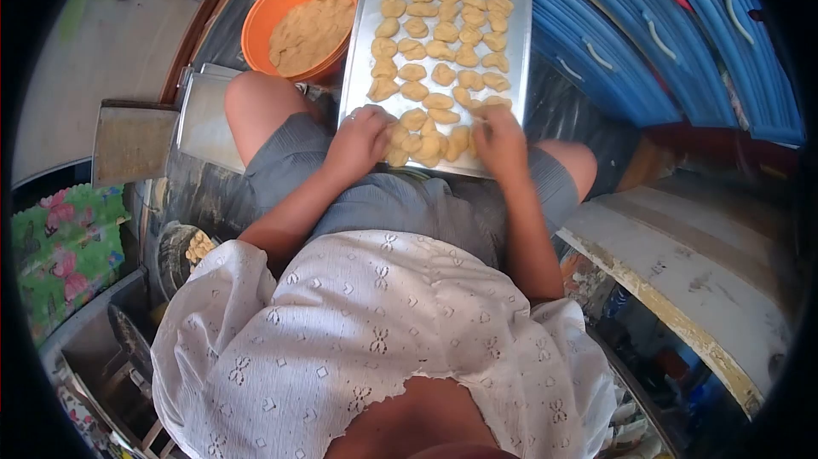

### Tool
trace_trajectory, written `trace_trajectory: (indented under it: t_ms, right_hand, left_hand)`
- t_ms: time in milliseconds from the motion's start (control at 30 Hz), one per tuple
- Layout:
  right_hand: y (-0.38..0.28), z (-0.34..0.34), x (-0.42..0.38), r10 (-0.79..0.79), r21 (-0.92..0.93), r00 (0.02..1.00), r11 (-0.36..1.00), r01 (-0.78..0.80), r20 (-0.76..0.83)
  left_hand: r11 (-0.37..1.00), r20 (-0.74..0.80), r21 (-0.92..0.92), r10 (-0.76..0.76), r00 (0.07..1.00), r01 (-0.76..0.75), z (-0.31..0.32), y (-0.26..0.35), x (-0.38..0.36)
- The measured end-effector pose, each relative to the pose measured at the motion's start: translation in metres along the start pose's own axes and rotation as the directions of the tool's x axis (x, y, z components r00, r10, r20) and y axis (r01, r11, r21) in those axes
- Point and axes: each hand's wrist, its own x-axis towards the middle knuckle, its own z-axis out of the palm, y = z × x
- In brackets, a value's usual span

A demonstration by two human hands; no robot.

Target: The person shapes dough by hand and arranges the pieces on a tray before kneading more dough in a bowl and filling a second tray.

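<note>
A metal baking tray lies across my lap, covered with rows of small shaped dough pieces. Nearest my body, a tighter cluster of dough pieces sits at the tray's edge. My left hand, with a ring on one finger, is over the tray's left side. Its fingers curl in against the left of the cluster, and what they hold is hidden. At the right side, my right hand is slightly blurred, its fingertips closed on a dough piece near the lowest right row.
An orange bowl of dough stands beyond my left knee. Blue slatted cabinet doors with pale handles are at the right. A wooden bench stands at my right, and a green floral cloth hangs at the left.
</note>
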Motion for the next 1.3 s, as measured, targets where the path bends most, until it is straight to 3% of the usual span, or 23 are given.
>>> trace_trajectory:
  t_ms: [67, 100, 167, 333, 433, 500, 533, 667, 733, 833, 900, 967, 1033, 1100, 1167, 1233, 1300]
  right_hand:
    - [-0.008, 0.016, 0.001, -0.075, 0.054, 0.989, 0.996, 0.069, 0.130]
    - [-0.013, 0.021, 0.002, -0.078, 0.056, 0.988, 0.996, 0.071, 0.134]
    - [-0.023, 0.028, 0.006, -0.083, -0.120, 0.989, 0.988, 0.097, 0.122]
    - [-0.017, 0.027, 0.012, -0.025, -0.150, 0.986, 0.987, 0.050, 0.165]
    - [-0.016, 0.015, 0.009, 0.012, -0.063, 0.994, 0.998, -0.006, 0.105]
    - [-0.017, 0.005, 0.006, 0.075, -0.003, 0.997, 0.997, -0.075, -0.024]
    - [-0.011, 0.006, 0.005, 0.039, 0.026, 0.996, 0.999, -0.037, -0.086]
    - [-0.012, 0.017, 0.006, 0.034, 0.096, 0.997, 0.995, -0.027, -0.074]
    - [-0.016, 0.032, 0.006, -0.155, -0.072, 0.987, 0.986, 0.153, -0.033]
    - [-0.023, 0.041, 0.003, -0.118, -0.186, 0.990, 0.974, 0.131, 0.082]
    - [-0.020, 0.032, 0.004, -0.121, -0.129, 0.992, 0.984, 0.126, 0.042]
    - [-0.018, 0.023, 0.005, -0.005, -0.055, 1.000, 0.998, 0.003, -0.030]
    - [-0.014, 0.025, 0.003, 0.016, -0.085, 1.000, 0.996, -0.017, -0.023]
    - [-0.010, 0.037, 0.003, -0.122, -0.126, 0.992, 0.984, 0.123, 0.011]
    - [-0.011, 0.043, 0.001, -0.151, -0.124, 0.987, 0.980, 0.156, 0.048]
    - [-0.019, 0.038, 0.003, -0.025, 0.036, 0.997, 0.999, 0.023, 0.067]
    - [-0.017, 0.019, 0.004, 0.055, 0.042, 0.995, 0.997, -0.059, 0.084]
  left_hand:
    - [0.997, -0.035, -0.080, -0.007, 0.999, 0.004, 0.003, -0.007, 0.004]
    - [0.997, -0.037, -0.080, -0.011, 0.999, 0.008, 0.003, -0.008, 0.008]
    - [0.998, 0.068, -0.055, 0.000, 0.998, 0.004, 0.004, -0.004, 0.018]
    - [0.998, 0.152, 0.037, 0.050, 0.987, -0.056, 0.018, -0.006, 0.032]
    - [0.998, 0.085, -0.011, 0.067, 0.994, -0.066, 0.009, -0.011, 0.030]
    - [0.998, 0.064, -0.003, 0.071, 0.995, -0.071, 0.004, -0.012, 0.028]
    - [0.997, 0.039, 0.011, 0.076, 0.996, -0.076, 0.004, -0.013, 0.027]
    - [0.993, -0.038, 0.013, 0.118, 0.992, -0.118, 0.016, -0.019, 0.030]
    - [0.976, 0.050, 0.128, 0.173, 0.984, -0.178, 0.021, -0.022, 0.033]
    - [0.968, 0.083, 0.128, 0.208, 0.975, -0.218, 0.024, -0.023, 0.035]
    - [0.967, 0.065, 0.114, 0.223, 0.973, -0.229, 0.025, -0.022, 0.034]
    - [0.967, 0.049, 0.098, 0.230, 0.972, -0.234, 0.025, -0.022, 0.033]
    - [0.960, 0.055, 0.155, 0.229, 0.972, -0.235, 0.024, -0.019, 0.032]
    - [0.969, 0.045, 0.136, 0.201, 0.979, -0.205, 0.024, -0.017, 0.032]
    - [0.978, 0.030, 0.124, 0.168, 0.985, -0.171, 0.023, -0.017, 0.032]
    - [0.986, 0.055, 0.136, 0.088, 0.995, -0.095, 0.020, -0.017, 0.032]
    - [0.981, 0.026, 0.106, 0.158, 0.987, -0.160, 0.017, -0.013, 0.030]
